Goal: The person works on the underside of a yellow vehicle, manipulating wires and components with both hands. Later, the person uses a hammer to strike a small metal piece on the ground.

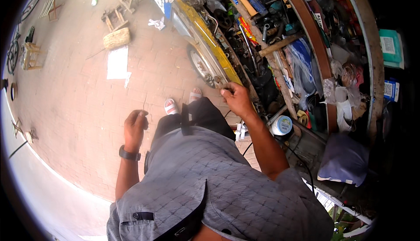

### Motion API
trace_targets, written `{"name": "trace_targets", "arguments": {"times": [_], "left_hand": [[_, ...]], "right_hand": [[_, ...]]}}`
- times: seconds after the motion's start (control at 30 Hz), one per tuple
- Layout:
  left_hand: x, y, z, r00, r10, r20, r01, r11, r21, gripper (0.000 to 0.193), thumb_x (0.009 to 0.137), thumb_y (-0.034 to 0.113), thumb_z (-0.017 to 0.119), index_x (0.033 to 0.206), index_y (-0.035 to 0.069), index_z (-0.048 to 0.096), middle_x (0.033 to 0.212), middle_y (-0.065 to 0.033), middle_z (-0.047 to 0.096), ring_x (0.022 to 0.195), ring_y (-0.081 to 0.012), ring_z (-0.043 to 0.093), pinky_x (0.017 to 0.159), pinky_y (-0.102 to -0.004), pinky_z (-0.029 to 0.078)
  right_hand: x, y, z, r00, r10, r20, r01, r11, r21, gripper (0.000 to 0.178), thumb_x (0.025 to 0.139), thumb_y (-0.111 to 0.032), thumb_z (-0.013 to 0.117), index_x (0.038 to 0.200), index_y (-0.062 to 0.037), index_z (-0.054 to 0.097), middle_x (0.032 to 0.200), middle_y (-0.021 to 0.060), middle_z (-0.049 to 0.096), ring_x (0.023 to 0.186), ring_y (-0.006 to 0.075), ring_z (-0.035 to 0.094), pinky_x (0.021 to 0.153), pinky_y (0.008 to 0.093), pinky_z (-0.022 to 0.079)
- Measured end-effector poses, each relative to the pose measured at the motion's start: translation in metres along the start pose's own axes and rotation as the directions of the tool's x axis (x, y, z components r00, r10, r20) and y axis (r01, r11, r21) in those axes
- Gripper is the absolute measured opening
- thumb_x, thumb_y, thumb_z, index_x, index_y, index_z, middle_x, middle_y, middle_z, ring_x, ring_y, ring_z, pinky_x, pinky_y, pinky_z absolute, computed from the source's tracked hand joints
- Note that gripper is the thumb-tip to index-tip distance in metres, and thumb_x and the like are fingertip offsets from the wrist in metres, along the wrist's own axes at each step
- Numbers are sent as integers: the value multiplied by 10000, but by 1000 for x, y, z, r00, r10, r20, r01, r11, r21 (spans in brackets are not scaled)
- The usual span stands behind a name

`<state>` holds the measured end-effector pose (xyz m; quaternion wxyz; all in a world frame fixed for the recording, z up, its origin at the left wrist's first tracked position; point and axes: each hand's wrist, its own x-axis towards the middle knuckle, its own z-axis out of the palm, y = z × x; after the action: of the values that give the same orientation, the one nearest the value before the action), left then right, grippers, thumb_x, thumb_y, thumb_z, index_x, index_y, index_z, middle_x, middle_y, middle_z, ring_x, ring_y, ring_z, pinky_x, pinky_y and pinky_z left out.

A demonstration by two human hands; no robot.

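Observation:
My left hand [134, 126], with a dark watch [130, 153] on its wrist, hangs over the brick paving with its fingers curled. A thin line like a wire seems to rise by its fingertips; whether they grip it is too fine to tell. On the other side, my right hand [237, 100] is closed in a pinch beside the yellow edge of a tool cart [227, 68]. Small metal bits show at its fingertips, but what it holds cannot be made out. Below that edge is a wheel [200, 62].
Trays on the right hold a hammer [280, 44], blue plastic bags [302, 59] and many tools. A white tub [281, 125] and a dark cushion [344, 159] lie nearer me. Low wooden stools [114, 20], a white sheet [117, 62] and bicycles [15, 51] are on the paving.

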<state>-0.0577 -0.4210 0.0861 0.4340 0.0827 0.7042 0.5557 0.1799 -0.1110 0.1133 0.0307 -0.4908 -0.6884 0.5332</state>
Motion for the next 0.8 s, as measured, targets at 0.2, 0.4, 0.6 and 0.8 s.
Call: {"name": "trace_targets", "arguments": {"times": [0.2,0.4,0.6,0.8], "left_hand": [[-4,-45,-34,985,-74,-155,74,997,-4,238,1055,225,597,1042,-5,658,681,10,546,568,-64,484,520,-234,401],[-10,-31,-45,949,-133,-285,136,991,-9,268,1060,230,574,1051,-26,653,687,-1,554,586,-76,499,551,-239,412],[-11,6,-37,862,-177,-476,152,984,-91,263,1057,222,573,1053,-27,659,718,-11,585,614,-86,529,569,-245,441],[1,33,-9,798,-258,-545,162,962,-218,281,1055,251,592,1049,-23,655,709,-16,590,607,-98,528,576,-262,443]], "right_hand": [[58,39,-33,948,90,-304,-42,986,161,249,894,-122,750,1078,35,692,824,89,735,701,143,687,651,312,542],[171,114,-137,782,457,-425,-270,861,430,252,882,-258,797,1029,-70,715,861,12,653,743,140,604,630,297,491],[249,145,-201,804,531,-267,-236,698,676,481,822,-411,862,1164,-111,704,1163,68,681,1009,220,656,827,370,497],[289,167,-227,780,581,-232,-285,660,695,422,874,-452,800,1099,-113,688,936,44,718,769,213,676,653,335,543]]}}
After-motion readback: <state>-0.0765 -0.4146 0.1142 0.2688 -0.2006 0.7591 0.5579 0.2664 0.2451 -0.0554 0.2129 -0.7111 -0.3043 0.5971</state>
